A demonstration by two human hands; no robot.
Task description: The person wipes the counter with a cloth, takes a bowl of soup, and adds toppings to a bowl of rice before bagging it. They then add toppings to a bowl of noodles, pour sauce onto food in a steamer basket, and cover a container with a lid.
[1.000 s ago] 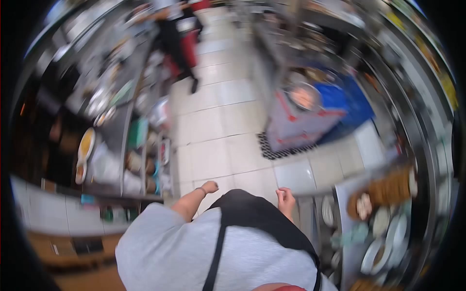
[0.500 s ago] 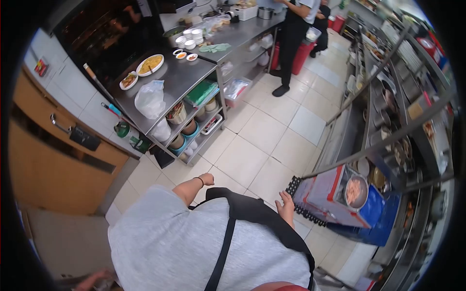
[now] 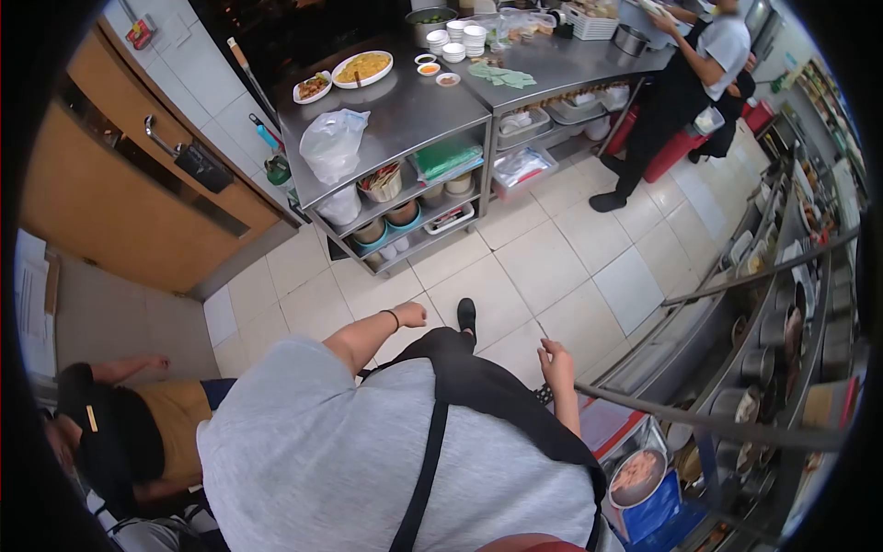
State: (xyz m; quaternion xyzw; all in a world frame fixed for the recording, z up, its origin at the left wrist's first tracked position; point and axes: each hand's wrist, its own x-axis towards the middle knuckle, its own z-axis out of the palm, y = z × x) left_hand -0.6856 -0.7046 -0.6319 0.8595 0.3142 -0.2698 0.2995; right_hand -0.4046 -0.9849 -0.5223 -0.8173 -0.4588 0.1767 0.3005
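Note:
My left hand (image 3: 411,315), with a dark band at the wrist, hangs over the floor tiles with its fingers curled in and nothing visible in it. My right hand (image 3: 556,361) is held out at my other side, its fingers loosely apart and holding nothing. Nearest to the right hand is the storage area with a metal bowl of pinkish pieces (image 3: 637,474). Ahead of the left hand stands a steel worktable (image 3: 405,120). On it are an oval dish of yellow food (image 3: 362,67), a smaller dish of food (image 3: 313,87) and a white plastic bag (image 3: 333,144).
A wooden door (image 3: 129,175) is on the left. Close behind on that side is a person in a black top (image 3: 115,432). Another person in a dark apron (image 3: 676,101) stands at the far counter, with someone low behind. Steel racks with pots (image 3: 759,366) line the right.
My view has turned right and I have stepped forward; my shoe now shows. The worktable appears further right, and the person on the left has come into view. Both hands remain without objects.

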